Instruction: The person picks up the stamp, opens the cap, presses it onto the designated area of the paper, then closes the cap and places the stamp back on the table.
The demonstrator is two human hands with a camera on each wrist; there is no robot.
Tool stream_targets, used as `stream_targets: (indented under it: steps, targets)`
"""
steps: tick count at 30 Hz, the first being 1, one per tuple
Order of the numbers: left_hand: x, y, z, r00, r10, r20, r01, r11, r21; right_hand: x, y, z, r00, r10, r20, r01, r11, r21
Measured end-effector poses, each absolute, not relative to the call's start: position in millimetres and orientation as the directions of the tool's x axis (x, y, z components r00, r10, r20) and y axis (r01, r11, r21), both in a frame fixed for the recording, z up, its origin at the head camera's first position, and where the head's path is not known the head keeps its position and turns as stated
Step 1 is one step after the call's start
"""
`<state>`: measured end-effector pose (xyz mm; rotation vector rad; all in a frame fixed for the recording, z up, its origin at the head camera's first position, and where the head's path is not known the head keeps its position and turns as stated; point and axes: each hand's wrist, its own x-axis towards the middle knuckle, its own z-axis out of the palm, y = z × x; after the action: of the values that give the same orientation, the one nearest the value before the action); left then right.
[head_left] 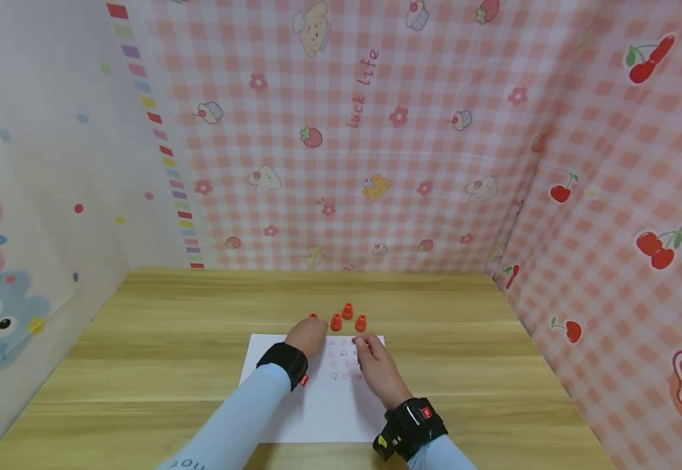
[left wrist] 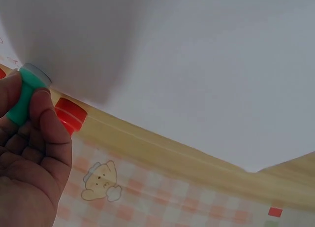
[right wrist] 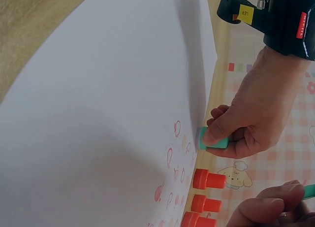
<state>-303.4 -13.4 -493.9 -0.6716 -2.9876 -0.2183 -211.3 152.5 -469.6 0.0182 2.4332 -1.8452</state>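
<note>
My left hand (head_left: 307,337) is over the far left part of the white paper (head_left: 317,411). Between thumb and fingers it grips a green stamp (left wrist: 22,96), whose pale end is down at the paper near its far edge. From the head view that stamp is hidden behind the hand. My right hand (head_left: 383,371) is above the paper's right side, thumb against fingers. It pinches a small green piece (right wrist: 309,191), mostly cut off by the right wrist view's edge. Small red prints (right wrist: 170,157) of several shapes mark the paper between the hands.
Several red stamps stand just beyond the paper's far edge, among them a middle one (head_left: 336,322), a rear one (head_left: 348,311) and a right one (head_left: 361,322). A wooden table (head_left: 464,365) lies underneath, with a pink checked cloth (head_left: 341,163) hanging behind it.
</note>
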Motion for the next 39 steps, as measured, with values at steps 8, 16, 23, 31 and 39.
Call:
stream_targets:
  steps: [8,16,23,31,39]
  targets:
    - [-304.1,-12.1,-488.3,-0.885,0.457,0.093,0.464,0.881,0.094,-211.4,153.8,-468.5,-0.995,-0.045,-0.084,0.068,0.277,-0.959]
    - [-305.5,-24.2,-472.7,-0.891,0.449,0.067,0.452,0.865,0.22,-212.8,155.0,-468.3,-0.997,-0.037,-0.067,0.055,0.261,-0.964]
    - [-300.4,-35.0,-455.8,-0.915,0.393,0.096,0.394,0.811,0.433,-214.1,156.5,-468.2,-0.998,-0.035,-0.056,0.046,0.23,-0.972]
    - [-276.2,-41.1,-452.7,-0.928,0.327,0.179,0.365,0.699,0.614,-215.1,154.9,-471.0,-0.997,-0.038,-0.074,0.066,0.187,-0.98]
    - [-251.3,-42.4,-455.6,-0.922,0.291,0.257,0.38,0.548,0.745,-214.7,150.5,-469.1,-0.993,-0.068,-0.096,0.084,0.158,-0.984]
